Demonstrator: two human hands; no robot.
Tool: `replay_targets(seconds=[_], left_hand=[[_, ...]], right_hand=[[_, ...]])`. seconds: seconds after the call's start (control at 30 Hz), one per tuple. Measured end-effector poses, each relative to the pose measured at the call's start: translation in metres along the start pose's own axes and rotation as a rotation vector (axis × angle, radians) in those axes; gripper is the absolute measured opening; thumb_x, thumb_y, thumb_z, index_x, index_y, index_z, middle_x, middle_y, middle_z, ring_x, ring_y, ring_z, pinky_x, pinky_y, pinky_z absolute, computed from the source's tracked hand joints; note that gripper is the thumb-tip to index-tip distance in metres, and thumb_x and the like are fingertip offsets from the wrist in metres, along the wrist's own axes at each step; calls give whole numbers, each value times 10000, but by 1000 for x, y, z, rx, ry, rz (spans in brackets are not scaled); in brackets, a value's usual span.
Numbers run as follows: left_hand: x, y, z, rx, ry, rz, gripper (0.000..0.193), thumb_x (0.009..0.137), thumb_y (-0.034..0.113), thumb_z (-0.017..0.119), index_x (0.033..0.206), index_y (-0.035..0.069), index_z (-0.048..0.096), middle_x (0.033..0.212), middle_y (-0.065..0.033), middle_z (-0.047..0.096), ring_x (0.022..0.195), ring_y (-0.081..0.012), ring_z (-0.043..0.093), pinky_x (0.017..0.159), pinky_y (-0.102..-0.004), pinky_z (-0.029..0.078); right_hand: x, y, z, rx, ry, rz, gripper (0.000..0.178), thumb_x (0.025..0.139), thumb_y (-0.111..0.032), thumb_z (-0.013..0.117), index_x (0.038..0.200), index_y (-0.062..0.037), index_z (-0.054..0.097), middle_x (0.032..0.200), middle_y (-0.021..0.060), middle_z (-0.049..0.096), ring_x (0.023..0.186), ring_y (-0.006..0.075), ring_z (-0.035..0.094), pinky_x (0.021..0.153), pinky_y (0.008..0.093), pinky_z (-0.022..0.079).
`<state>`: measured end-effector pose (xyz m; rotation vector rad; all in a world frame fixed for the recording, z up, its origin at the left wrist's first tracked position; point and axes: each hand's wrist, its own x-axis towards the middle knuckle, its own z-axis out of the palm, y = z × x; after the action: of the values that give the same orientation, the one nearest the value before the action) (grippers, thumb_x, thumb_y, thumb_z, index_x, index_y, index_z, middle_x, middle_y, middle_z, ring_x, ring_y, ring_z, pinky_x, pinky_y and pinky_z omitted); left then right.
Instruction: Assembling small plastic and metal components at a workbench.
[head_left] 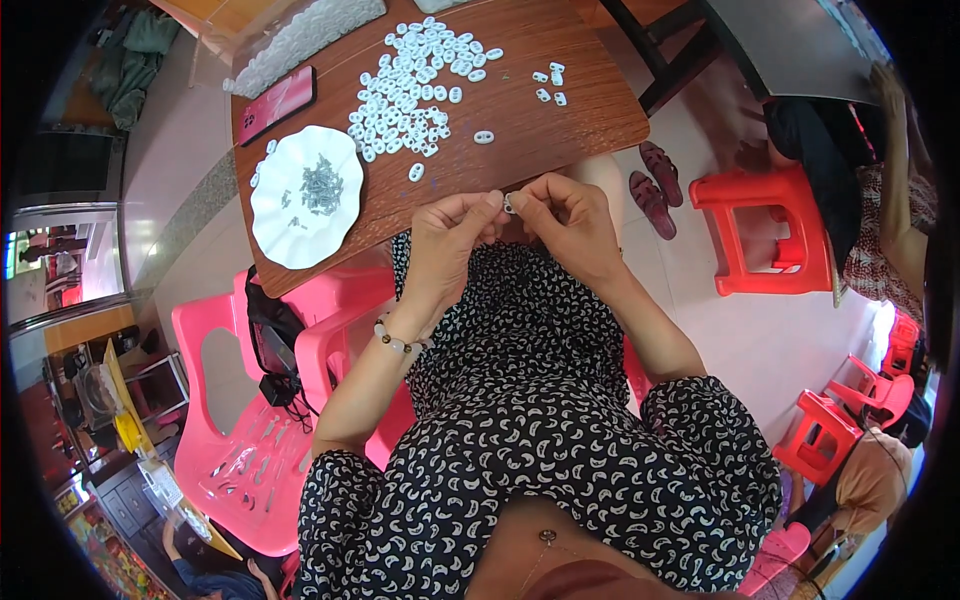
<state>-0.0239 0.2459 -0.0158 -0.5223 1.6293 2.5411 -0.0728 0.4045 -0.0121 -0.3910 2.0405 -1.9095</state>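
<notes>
Closest of all is the black dress (560, 430) with its pale crescent print, worn by the person at work. Over on the left a pink chair (240, 470) carries a black bag (272, 325); on the brown table (590, 135) lie a pink phone (278, 104) and a scalloped white plate (275, 225) bearing a scatter of small grey bits (322, 185). Next comes a wide heap of white oval pieces (400, 100), so I'd judge most of the work is left and little done. The left hand (448, 235) has thumb and forefinger closed in a pinch on a small white piece (509, 203), just off the table's near edge. That piece sits right between the two hands' fingertips, the right hand (575, 222) pinching it from its own side, its other fingers curled in. Farther right, four white pieces (560, 98) lie apart from the heap, perhaps finished ones, and beyond stands a red stool (765, 230)
</notes>
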Motion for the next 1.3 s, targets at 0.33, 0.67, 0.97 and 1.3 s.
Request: replay_targets(seconds=[0.33, 0.67, 0.97, 1.3], left_hand=[[1, -3, -1, 22, 14, -1, 213, 875, 231, 681, 884, 20, 706, 757, -20, 672, 632, -46, 541, 591, -183, 436], [80, 68, -23, 388, 82, 94, 496, 874, 168, 650, 1305, -5, 478, 934, -42, 665, 710, -46, 535, 590, -183, 454], [64, 103, -97, 1087, 262, 606, 205, 810, 129, 623, 956, -2, 684, 836, -94, 646, 716, -135, 591, 642, -265, 457], [-2, 82, -124, 1243, 340, 542, 129, 798, 104, 630, 886, 19, 671, 850, -116, 636, 734, -221, 585, 679, -325, 467]], right_hand=[[2, -1, -6, 39, -50, 60, 174, 893, -156, 644, 833, 6, 635, 688, -15, 612, 592, 35, 532, 524, 186, 418], [10, -1, -17, 73, 50, 29, 185, 895, -158, 635, 830, 14, 631, 674, -34, 593, 595, 21, 507, 523, 174, 393], [11, 0, -24, 142, 60, 65, 182, 899, -165, 631, 845, 8, 640, 700, -31, 589, 642, 19, 507, 586, 170, 392], [13, 5, -19, 104, 41, 113, 156, 891, -131, 629, 836, 13, 644, 674, -28, 577, 624, 16, 492, 572, 173, 383]])
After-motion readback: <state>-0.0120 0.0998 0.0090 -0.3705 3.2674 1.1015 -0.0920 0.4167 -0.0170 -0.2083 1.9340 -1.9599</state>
